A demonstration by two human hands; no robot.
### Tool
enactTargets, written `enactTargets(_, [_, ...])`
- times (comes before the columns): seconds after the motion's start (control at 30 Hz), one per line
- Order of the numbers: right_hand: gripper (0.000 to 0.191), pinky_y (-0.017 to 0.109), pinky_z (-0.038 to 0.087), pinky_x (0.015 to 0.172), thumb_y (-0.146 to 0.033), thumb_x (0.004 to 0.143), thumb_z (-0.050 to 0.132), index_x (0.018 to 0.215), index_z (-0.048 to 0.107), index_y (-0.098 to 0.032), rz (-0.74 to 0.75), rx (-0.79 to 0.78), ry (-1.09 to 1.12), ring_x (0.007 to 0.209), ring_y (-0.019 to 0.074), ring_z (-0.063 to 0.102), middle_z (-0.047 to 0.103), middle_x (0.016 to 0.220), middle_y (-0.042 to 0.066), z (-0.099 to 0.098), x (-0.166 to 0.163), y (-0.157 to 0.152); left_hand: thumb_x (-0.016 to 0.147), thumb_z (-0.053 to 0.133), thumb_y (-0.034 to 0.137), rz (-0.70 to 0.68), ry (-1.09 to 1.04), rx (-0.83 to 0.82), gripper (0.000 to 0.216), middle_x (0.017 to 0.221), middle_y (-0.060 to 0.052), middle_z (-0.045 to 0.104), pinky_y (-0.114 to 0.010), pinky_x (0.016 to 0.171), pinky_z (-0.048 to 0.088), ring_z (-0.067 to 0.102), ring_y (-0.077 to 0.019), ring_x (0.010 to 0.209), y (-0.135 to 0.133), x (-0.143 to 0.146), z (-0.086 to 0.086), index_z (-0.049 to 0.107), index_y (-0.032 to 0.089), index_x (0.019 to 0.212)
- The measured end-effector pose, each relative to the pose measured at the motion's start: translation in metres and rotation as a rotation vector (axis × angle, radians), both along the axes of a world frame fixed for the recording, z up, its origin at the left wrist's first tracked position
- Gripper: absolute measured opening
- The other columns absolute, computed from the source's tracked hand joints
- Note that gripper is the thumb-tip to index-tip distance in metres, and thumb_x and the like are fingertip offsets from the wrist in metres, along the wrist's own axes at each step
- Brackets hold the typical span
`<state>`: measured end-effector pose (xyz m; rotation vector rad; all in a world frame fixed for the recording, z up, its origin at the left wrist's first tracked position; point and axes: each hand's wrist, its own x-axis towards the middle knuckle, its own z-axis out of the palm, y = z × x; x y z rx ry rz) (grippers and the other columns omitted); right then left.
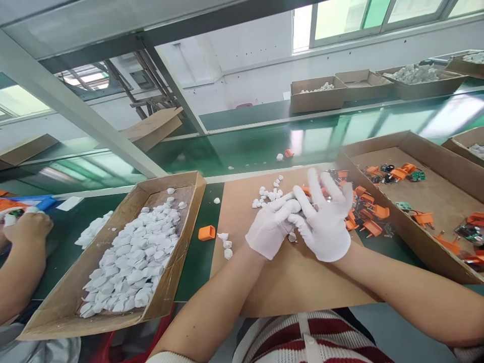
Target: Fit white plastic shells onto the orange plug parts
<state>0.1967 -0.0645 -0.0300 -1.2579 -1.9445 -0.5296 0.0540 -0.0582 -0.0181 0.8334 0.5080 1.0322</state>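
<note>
Both my hands wear white gloves and meet over a brown cardboard sheet [291, 275]. My left hand [270, 227] is curled, its fingers pinched against my right palm on something small I cannot make out. My right hand [328, 219] is open, palm up, fingers spread. A small white plastic piece [292, 237] lies just below where the hands meet. More white pieces [266, 194] are scattered beyond my left hand. Orange plug parts [368, 214] lie right of my right hand.
A cardboard tray [113, 312] heaped with white plastic caps [130, 262] sits at left. An orange cap [206, 232] lies on the green bench. A box [427, 201] at right holds orange parts and circuit boards. Another person's hand [26, 227] works at far left. Boxes line the far conveyor.
</note>
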Motion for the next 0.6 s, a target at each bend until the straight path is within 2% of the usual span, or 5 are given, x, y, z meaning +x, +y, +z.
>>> enactTargets(0.13, [0.059,0.059,0.023,0.11,-0.04,0.094,0.048,0.151,0.034,-0.03,0.021,0.004,-0.053,0.138,0.0345,0.037,0.05,0.149,0.008,0.0,0.0,0.0,0.084,0.073,0.037,0.11,0.107,0.006,0.042,0.083,-0.003,0.071,-0.024,0.055,0.05,0.06,-0.0111,0.058,-0.002,0.003,0.0,0.067,0.02,0.122])
enactTargets(0.23, [0.079,0.058,0.032,0.108,-0.058,0.093,0.045,0.158,0.017,-0.021,0.14,-0.029,0.081,0.137,0.0366,0.037,0.037,0.156,0.016,-0.005,0.002,0.005,0.078,0.079,0.033,0.191,0.104,-0.039,0.043,0.104,-0.005,0.073,-0.029,0.079,0.056,0.07,-0.0178,0.086,-0.003,0.002,0.005,0.07,0.02,0.119])
enactTargets(0.33, [0.091,0.057,0.034,0.11,-0.063,0.089,0.048,0.159,0.008,-0.022,0.183,0.023,0.19,0.141,0.038,0.032,0.02,0.163,0.015,-0.007,0.003,0.006,0.072,0.084,0.03,0.205,0.07,-0.05,0.043,0.115,-0.006,0.071,-0.036,0.099,0.051,0.065,-0.025,0.112,-0.006,0.0,0.011,0.071,0.021,0.113])
enactTargets(0.5, [0.06,0.058,0.027,0.111,-0.057,0.088,0.053,0.143,0.049,-0.033,0.213,-0.039,0.018,0.14,0.0383,0.032,0.042,0.155,0.007,0.003,0.005,0.004,0.078,0.079,0.038,0.099,0.173,0.068,0.045,0.12,-0.009,0.069,-0.041,0.096,0.053,0.066,-0.0285,0.11,-0.004,-0.006,0.012,0.069,0.022,0.119])
enactTargets(0.6, [0.058,0.054,0.028,0.111,-0.058,0.087,0.055,0.136,0.057,-0.026,0.216,-0.16,0.081,0.137,0.0352,0.038,0.048,0.15,0.012,0.005,0.011,0.017,0.078,0.078,0.039,0.184,0.304,0.007,0.039,0.108,-0.009,0.072,-0.04,0.093,0.055,0.068,-0.0268,0.102,0.004,-0.008,0.01,0.071,0.019,0.11])
